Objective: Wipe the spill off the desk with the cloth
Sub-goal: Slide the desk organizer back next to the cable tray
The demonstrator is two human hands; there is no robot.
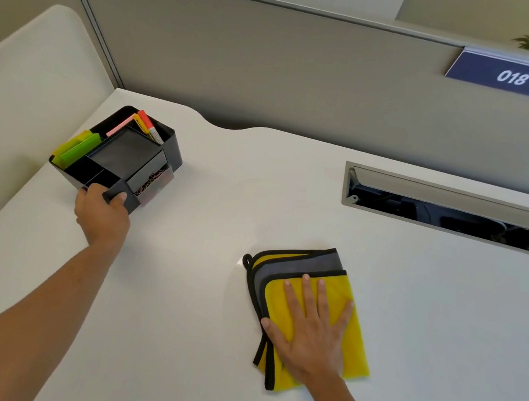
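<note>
A folded yellow and grey cloth point(301, 265) with black trim lies flat on the white desk point(197, 292), right of centre. My right hand point(310, 327) rests palm-down on it, fingers spread. A faint wet sheen point(240, 257) shows on the desk just left of the cloth. My left hand point(103, 212) grips the near corner of a black desk organiser point(127, 155) at the left, which is tilted and holds green and yellow notes, pens and paper clips.
An open cable tray slot point(450, 211) with a raised flap is set into the desk at the back right. A grey partition point(275, 60) with a blue "018" label point(513, 77) runs behind. A cream side panel point(18, 94) borders the left.
</note>
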